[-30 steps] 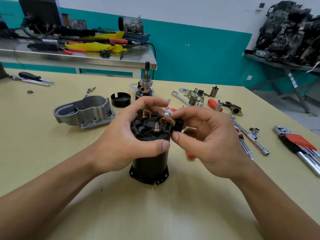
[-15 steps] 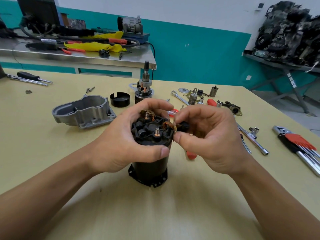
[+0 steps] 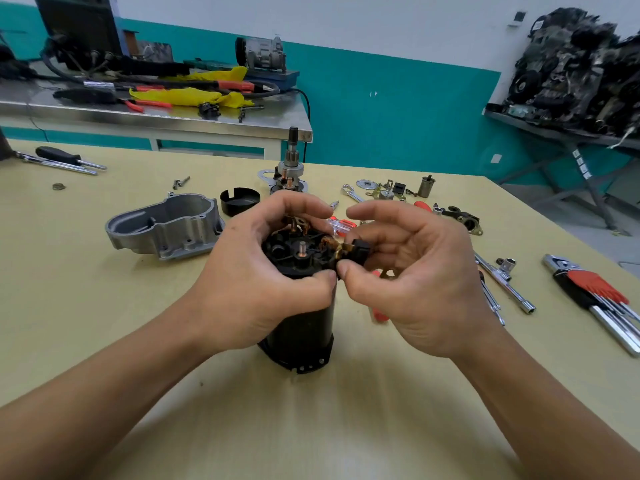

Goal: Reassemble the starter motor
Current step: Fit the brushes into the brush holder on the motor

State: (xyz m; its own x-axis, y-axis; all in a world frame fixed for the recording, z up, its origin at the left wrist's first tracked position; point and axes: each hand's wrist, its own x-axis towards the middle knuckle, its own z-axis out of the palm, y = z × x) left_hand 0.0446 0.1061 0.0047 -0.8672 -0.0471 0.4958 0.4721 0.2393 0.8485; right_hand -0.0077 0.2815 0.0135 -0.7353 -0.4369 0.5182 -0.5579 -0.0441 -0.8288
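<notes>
A black cylindrical motor body (image 3: 300, 332) stands upright on the yellow table (image 3: 104, 323). Its top carries the black brush holder (image 3: 294, 252) with copper parts and a small copper stud. My left hand (image 3: 256, 282) grips the top of the body, thumb in front, fingers curled over the far rim. My right hand (image 3: 412, 275) pinches a small black block with a copper lead (image 3: 356, 250) at the holder's right edge. Behind stand the armature with pinion shaft (image 3: 290, 164), a black end cap (image 3: 240, 201) and a grey aluminium housing (image 3: 166, 225).
Small parts and a spanner (image 3: 391, 190) lie behind my hands. Socket wrenches (image 3: 502, 282) and a hex key set (image 3: 595, 299) lie at the right. A screwdriver (image 3: 65, 157) lies far left. A steel bench (image 3: 156, 112) with tools stands behind the table.
My right hand has shifted the small black block slightly outward at the holder's right edge and its fingers have spread. My left hand keeps its grip on the motor body.
</notes>
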